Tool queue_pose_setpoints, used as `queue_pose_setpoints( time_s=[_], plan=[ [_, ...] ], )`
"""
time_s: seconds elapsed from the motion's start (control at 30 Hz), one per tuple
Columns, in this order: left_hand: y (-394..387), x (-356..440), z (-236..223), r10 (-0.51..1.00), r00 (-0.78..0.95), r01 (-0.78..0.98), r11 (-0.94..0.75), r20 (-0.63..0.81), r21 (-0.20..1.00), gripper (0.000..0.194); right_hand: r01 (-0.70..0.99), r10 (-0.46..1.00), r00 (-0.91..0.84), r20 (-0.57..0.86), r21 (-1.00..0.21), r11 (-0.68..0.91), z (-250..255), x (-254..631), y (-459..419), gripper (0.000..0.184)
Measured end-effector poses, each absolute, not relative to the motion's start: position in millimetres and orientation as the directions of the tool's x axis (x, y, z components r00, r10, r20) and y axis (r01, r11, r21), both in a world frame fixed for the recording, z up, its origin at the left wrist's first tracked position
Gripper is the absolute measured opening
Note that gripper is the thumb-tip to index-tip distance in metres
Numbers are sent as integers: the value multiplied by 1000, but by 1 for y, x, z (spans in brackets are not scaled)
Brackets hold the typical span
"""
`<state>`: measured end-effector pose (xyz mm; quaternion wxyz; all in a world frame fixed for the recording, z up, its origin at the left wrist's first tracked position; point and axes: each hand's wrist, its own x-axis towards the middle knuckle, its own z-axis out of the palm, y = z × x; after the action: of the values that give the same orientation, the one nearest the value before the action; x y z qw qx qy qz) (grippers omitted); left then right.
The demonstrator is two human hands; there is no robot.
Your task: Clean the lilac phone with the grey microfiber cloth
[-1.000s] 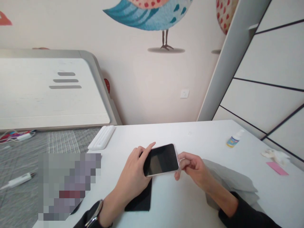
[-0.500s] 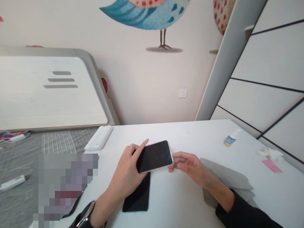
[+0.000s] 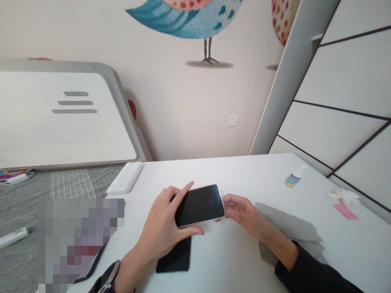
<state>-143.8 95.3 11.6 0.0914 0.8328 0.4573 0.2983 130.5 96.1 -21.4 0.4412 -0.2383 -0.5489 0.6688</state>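
A phone (image 3: 200,204) with a dark screen and a pale pink rim is held just above the white table (image 3: 232,171), screen up. My left hand (image 3: 163,228) grips its left end, thumb along the near edge and forefinger along the far edge. My right hand (image 3: 241,212) pinches the right end with curled fingers. A black cloth (image 3: 175,256) lies flat on the table under my left hand. A grey cloth (image 3: 290,228) lies crumpled beneath my right forearm.
A small spray bottle (image 3: 293,178) lies at the table's right. Beyond it are crumpled white tissue (image 3: 343,196) and a pink slip (image 3: 345,211). A white ribbed bar (image 3: 125,177) sits at the table's left corner. A bed with a grey checked cover (image 3: 70,183) stands left.
The phone has tilted slightly and dropped a little toward me. My left thumb now wraps along its near edge. My right fingers have closed more tightly on the right end.
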Motion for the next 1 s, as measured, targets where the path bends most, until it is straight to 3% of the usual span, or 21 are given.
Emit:
queue_pose_setpoints(
  time_s=[0.23, 0.47, 0.57, 0.7, 0.83, 0.93, 1.0],
  plan=[
    [90, -138, 14, 834, 402, 704, -546, 379, 454, 94, -346, 793, -591, 148, -935, -83, -19, 128, 91, 56],
    [82, -127, 17, 882, 416, 622, -453, 221, 639, 109, -375, 811, -557, 177, -926, -55, -23, 126, 87, 59],
    [79, -127, 18, 870, 465, 547, -427, 163, 720, 101, -352, 814, -549, 192, -936, -17, -26, 128, 85, 61],
    [80, -131, 14, 875, 409, 373, -420, 259, 828, 68, -275, 844, -503, 185, -960, 46, -27, 131, 83, 61],
    [86, -135, 10, 934, 103, 59, -350, 343, 935, 35, -123, 924, -355, 140, -987, 102, -27, 134, 89, 46],
    [93, -138, 12, 943, -12, -247, -325, 332, 913, 30, 19, 975, -193, 109, -993, 115, -32, 142, 103, 34],
    [96, -142, 15, 952, 22, -333, -280, 304, 900, 33, 115, 989, -87, 116, -985, 126, -34, 152, 115, 32]
  ],
)
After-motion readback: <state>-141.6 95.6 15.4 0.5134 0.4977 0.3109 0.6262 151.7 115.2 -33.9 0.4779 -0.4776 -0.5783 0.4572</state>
